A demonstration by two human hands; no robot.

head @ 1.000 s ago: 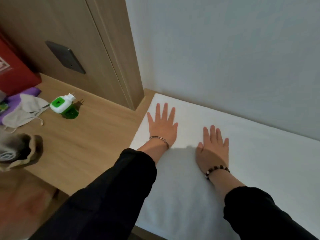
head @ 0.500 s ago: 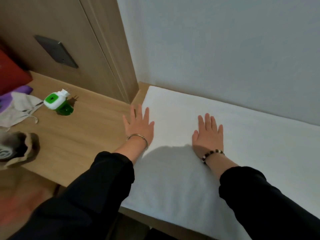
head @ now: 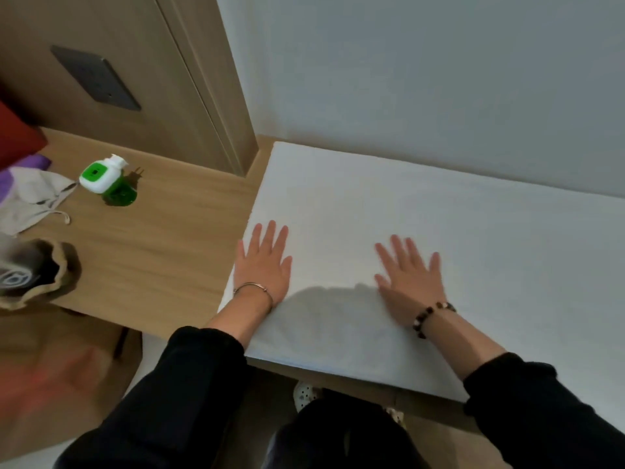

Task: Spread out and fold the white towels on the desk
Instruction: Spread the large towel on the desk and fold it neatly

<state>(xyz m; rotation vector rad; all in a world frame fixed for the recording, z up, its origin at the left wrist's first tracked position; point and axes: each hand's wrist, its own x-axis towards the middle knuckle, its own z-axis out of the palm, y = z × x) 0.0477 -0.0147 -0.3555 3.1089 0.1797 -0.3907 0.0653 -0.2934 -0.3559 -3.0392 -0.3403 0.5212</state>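
Seen from the head camera, a person in black sleeves lays both hands palm-down on a white towel (head: 456, 231) spread across the right part of a wooden surface (head: 162, 258). The towel's far edge runs along the pale wall, its near edge sits close to the front lip of the surface, and its right end runs out of frame. The left hand (head: 263, 265), a silver bangle (head: 253, 288) at the wrist, presses flat just inside the towel's left edge; the right hand (head: 411, 280), with a bead bracelet (head: 431, 316), lies flat nearer the middle, slightly blurred. Fingers on both are straight and spread, gripping nothing. Well apart to the left stand a green-and-white plug-in vaporizer (head: 105, 181) and a pale drawstring pouch (head: 33, 198).

The cloth looks flat and ready to fold – but the margin appears thin. A stroke drawn toward the body could drag the near edge over the lip, and the hanging weight might then pull the towel off. Uneven pressure from the two palms may skew it and leave a crooked fold.
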